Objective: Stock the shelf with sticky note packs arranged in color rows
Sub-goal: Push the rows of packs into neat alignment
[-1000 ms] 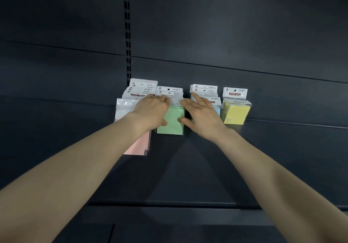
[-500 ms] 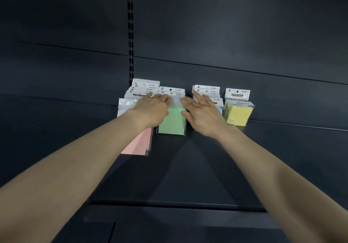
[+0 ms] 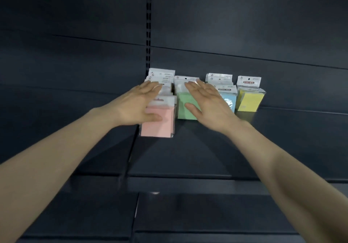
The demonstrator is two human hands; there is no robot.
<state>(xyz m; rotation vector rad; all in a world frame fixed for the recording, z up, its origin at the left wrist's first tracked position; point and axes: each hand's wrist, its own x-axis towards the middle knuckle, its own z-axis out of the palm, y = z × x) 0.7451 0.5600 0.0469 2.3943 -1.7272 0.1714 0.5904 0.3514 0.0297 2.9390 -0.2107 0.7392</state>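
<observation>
Lying flat with straight fingers, the left hand (image 3: 139, 103) covers the pink row (image 3: 162, 77) and grips nothing; whether the palm presses down I cannot tell. The front pink pack (image 3: 158, 122) shows at 5 o'clock from that hand, a pale pink pad in a clear sleeve with a white header. It juts further toward 6 o'clock than the other rows' fronts. Each row's long axis runs from 12 to 6 on the shelf (image 3: 244, 139). Squaring that pack up would probably mean a push toward 12, and the left hand is the nearer one for it. Next comes the green pack (image 3: 182, 98), partly under the right hand (image 3: 209, 107), which is also flat and loose, thumb across the green face. At 3 o'clock stand the blue pack (image 3: 230, 99) and the yellow pack (image 3: 249, 99), upright and untouched.
</observation>
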